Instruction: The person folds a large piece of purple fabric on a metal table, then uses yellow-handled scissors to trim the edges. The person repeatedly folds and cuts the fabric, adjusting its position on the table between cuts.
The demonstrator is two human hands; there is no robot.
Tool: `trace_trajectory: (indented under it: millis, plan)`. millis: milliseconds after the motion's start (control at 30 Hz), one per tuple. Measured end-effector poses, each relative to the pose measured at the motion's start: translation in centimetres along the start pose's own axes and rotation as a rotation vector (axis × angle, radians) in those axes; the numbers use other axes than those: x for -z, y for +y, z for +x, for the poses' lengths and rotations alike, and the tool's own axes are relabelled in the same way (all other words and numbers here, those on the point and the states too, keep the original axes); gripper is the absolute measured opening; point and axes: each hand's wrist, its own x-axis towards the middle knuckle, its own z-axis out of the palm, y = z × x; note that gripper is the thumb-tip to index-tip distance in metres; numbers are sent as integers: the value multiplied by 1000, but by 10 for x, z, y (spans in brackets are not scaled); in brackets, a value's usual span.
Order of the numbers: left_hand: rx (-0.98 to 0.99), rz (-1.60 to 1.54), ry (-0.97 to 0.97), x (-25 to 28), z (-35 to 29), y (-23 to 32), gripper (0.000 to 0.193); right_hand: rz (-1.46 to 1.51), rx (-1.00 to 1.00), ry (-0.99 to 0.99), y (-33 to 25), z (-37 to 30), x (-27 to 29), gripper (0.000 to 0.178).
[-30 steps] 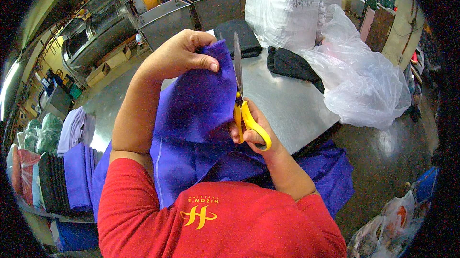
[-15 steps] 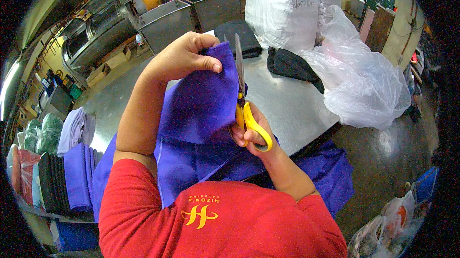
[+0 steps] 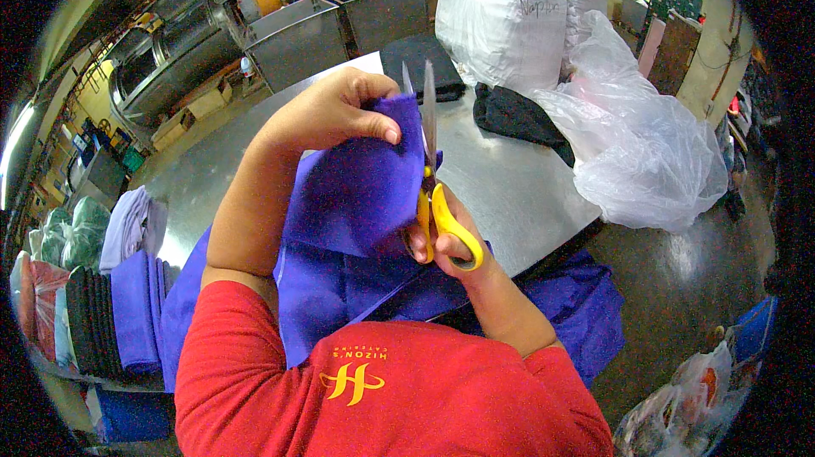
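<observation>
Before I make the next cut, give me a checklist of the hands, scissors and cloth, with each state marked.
1. Left hand pinching the purple cloth near its upper edge: ok.
2. Right hand holding the yellow-handled scissors by the handles: ok.
3. Scissor blades parted: ok, the tips stand apart, pointing away from the body.
4. Left fingers safely away from the blades: cannot tell; they are close, and the cloth hides part of one blade.
5. Purple cloth lying flat: not ok, its upper part is lifted and the rest drapes in folds.
6. Clear plastic bag apart from the scissors: ok.
</observation>
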Motion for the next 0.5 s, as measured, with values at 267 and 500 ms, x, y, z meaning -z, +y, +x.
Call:
trace_trajectory:
  millis: [267,500]
  plan:
    - [25,-32,-36,-14,3,0,25,-22,67,26,-4,4,1,85]
    - [54,-25,-36,-18,-2,-3,24,19,61,64,4,-4,0,80]
